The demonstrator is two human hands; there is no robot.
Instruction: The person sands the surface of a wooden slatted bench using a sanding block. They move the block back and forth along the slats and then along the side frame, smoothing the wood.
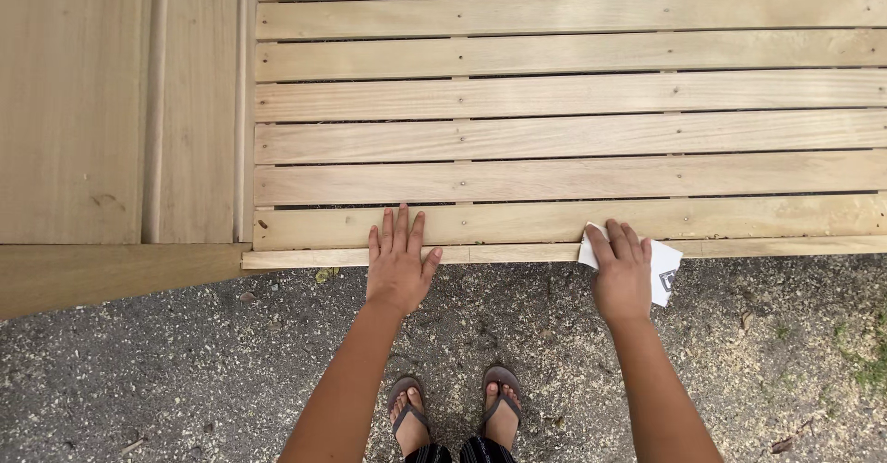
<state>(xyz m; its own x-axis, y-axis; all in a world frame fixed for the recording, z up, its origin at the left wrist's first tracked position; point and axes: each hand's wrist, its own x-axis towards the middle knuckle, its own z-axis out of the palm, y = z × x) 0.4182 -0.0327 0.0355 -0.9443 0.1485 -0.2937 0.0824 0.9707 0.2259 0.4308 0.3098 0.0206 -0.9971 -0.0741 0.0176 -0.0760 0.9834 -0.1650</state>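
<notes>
Sideways—slatted frame (568,140), maybe sandpaper (663,274).

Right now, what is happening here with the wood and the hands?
A person stands on gravelly ground in sandals and leans over a slatted wooden frame. The left hand lies flat and open on the front edge of the frame. The right hand presses a white sheet, perhaps sandpaper, against the same front edge, further to the right. A solid wooden panel sits beside the frame on the left. Pale sawdust lies scattered on the ground near the feet.
</notes>
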